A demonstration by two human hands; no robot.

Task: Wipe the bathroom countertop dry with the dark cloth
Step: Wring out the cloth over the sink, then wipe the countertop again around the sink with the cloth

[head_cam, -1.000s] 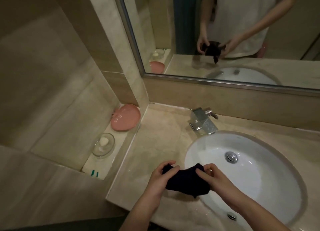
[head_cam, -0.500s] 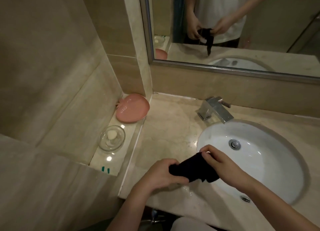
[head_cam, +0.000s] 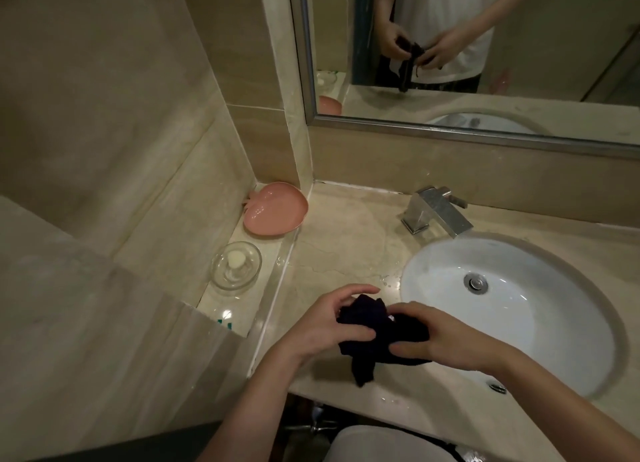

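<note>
head view, the only one supplied: your left hand (head_cam: 322, 326) and your right hand (head_cam: 440, 337) both grasp the dark cloth (head_cam: 377, 337), fingers curled round it, and you hold it bunched between them just above the front strip of the countertop (head_cam: 346, 246), at the left edge of the basin (head_cam: 512, 309). against the frame of half a second ago the cloth has gone from a flatter fold stretched between the two hands to a tighter wad, with one corner now hanging down toward the counter edge; your hands have drawn closer together and the left thumb now lies across the top of the bundle. a second ago it was held wider again. my reading is that you are gathering the cloth into a pad for wiping, not yet wiping: the cloth appears clear of the stone, though contact under the hanging corner cannot be told for certain. water droplets (head_cam: 388, 281) show on the counter beside the basin rim, and a few more glint near the front edge, so the drying itself looks unstarted in this area. the faucet (head_cam: 436, 212) stands behind the basin; the pink dish (head_cam: 273, 208) and glass soap dish (head_cam: 235, 264) sit on the lower ledge to the left, well apart from your hands. the mirror (head_cam: 485, 45) repeats the two-handed hold with a strip of cloth dangling.
</note>
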